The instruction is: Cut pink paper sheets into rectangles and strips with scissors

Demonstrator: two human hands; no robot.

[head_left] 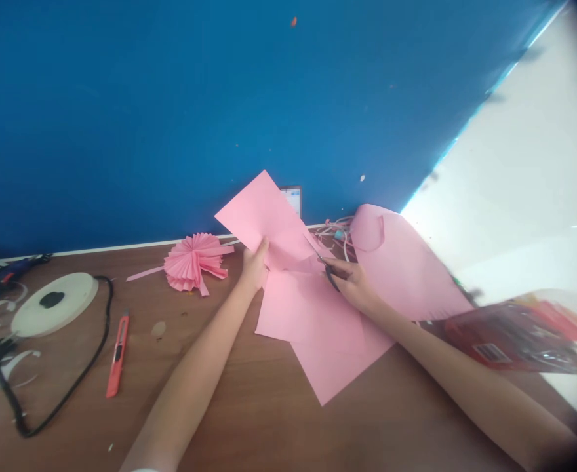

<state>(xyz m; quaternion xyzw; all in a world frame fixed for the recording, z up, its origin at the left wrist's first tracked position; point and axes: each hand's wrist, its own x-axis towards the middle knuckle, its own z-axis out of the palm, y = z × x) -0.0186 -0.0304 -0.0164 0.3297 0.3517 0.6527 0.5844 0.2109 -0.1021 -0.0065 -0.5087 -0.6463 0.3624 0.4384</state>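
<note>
The left hand's grip [256, 265] pinched a pink sheet [269, 213]; the right hand [356, 282] held scissors [331, 278] at its right edge; desk [254, 413] spread between the forearms [197, 367].

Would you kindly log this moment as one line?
left hand: holds raised pink sheet | right hand: holds scissors at sheet's edge | on table: pleated pink paper, red cutter

A red box cutter [117, 357] lies on the brown table [229, 419], near a curving black cable [107, 305] — and beside that, a pale round disc [75, 298] with a dark centre. A small screen [293, 198] shows before the blue wall [195, 118]; rightward, a glossy packet [524, 334] bears a barcode.
</note>
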